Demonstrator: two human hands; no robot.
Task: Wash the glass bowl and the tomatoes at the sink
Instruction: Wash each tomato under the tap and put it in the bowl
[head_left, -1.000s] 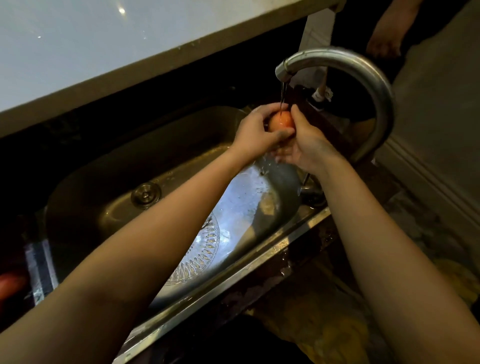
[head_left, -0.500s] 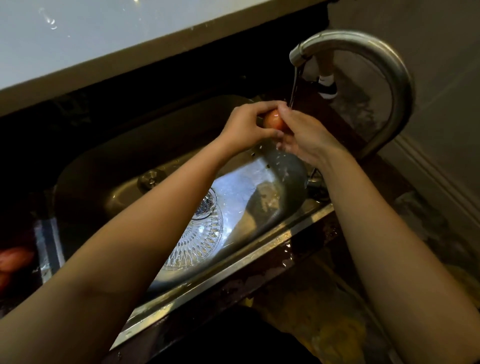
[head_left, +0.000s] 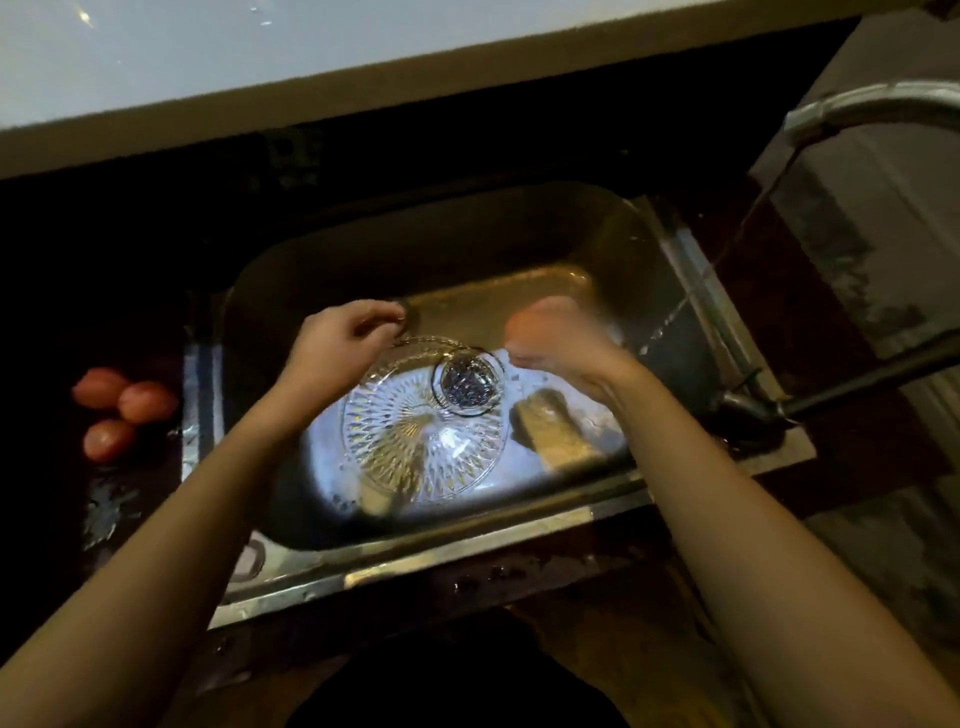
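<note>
Fingers (head_left: 382, 312) of the left hand (head_left: 337, 345) are curling inside the sink (head_left: 649, 270), seemingly pinching the far rim of the glass bowl (head_left: 426, 441); the right hand (head_left: 556, 338) is blurring, grip unreadable. Tomatoes (head_left: 124, 408) are lying left of the fingers. Wet glass is likely demanding a firm pinch.

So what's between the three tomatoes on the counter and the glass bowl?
In the head view, the sink's metal rim lies between the tomatoes and the glass bowl, and the left forearm crosses there too.
</note>
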